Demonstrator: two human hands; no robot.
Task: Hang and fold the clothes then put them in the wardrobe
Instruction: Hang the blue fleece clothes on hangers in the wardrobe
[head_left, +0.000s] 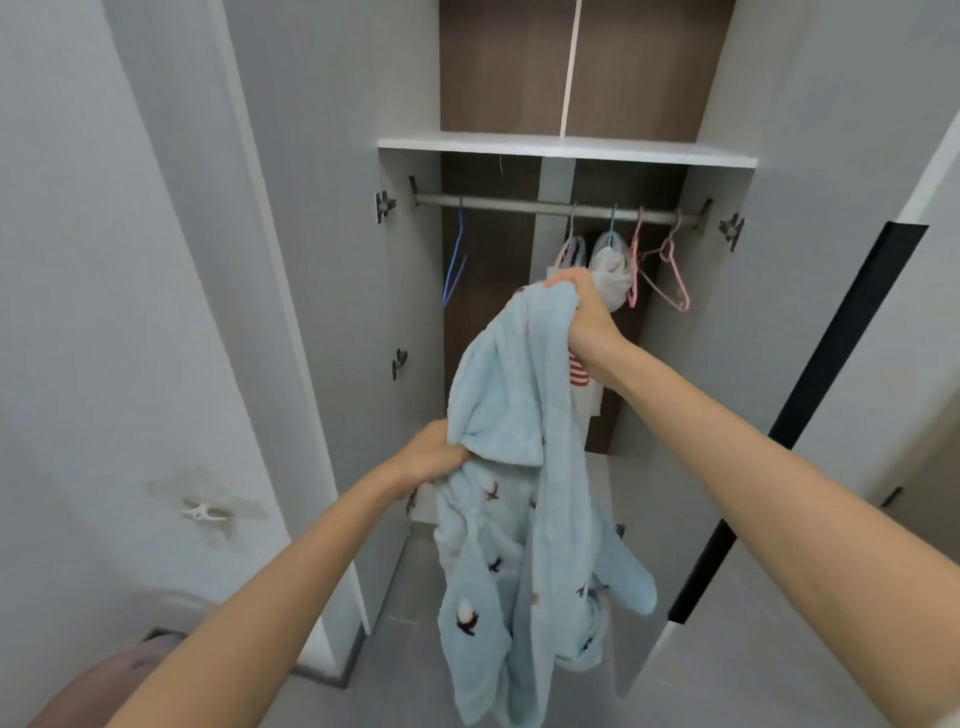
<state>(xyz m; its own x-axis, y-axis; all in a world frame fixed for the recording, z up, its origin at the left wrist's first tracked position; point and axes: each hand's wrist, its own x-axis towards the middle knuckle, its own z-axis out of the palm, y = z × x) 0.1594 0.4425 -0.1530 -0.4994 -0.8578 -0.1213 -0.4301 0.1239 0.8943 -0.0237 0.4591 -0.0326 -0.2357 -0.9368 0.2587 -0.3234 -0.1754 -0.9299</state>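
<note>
A fluffy light-blue garment (519, 519) with small dark and white figures hangs in front of the open wardrobe. My right hand (584, 317) grips its top, raised just below the hanging rail (519, 203). My left hand (434, 457) grips a fold lower down on its left side. On the rail hang a bare blue hanger (456, 260) at the left, two hangers with pale clothes (613, 275) in the middle and bare pink hangers (670, 280) at the right. A white piece with red stripes (579, 374) shows behind my right wrist.
A white shelf (566, 148) runs above the rail. Grey wardrobe doors stand open at the left (322, 260) and right (779, 312). A white wall hook (205, 512) sits on the left wall. Grey floor tiles (395, 675) lie below.
</note>
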